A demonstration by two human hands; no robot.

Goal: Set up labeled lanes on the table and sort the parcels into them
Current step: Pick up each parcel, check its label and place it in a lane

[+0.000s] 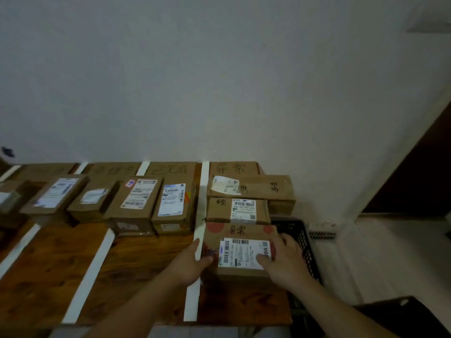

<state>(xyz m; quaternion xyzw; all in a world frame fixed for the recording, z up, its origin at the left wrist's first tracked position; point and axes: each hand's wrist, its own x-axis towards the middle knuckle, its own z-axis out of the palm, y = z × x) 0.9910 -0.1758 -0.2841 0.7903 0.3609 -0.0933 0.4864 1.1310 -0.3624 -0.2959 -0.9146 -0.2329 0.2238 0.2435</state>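
A plain white wall (pixel 219 81) is seen across the upper part of the view, dimly and evenly lit. Against it a wooden table (pixel 48 276) of reddish-brown, knotted boards is set. At the right, a dark brown door (pixel 419 181) is partly shown in the side wall. Below it, a pale floor (pixel 395 259) is visible. A black perforated plastic crate (pixel 305 242) is placed just beside the table's right edge.
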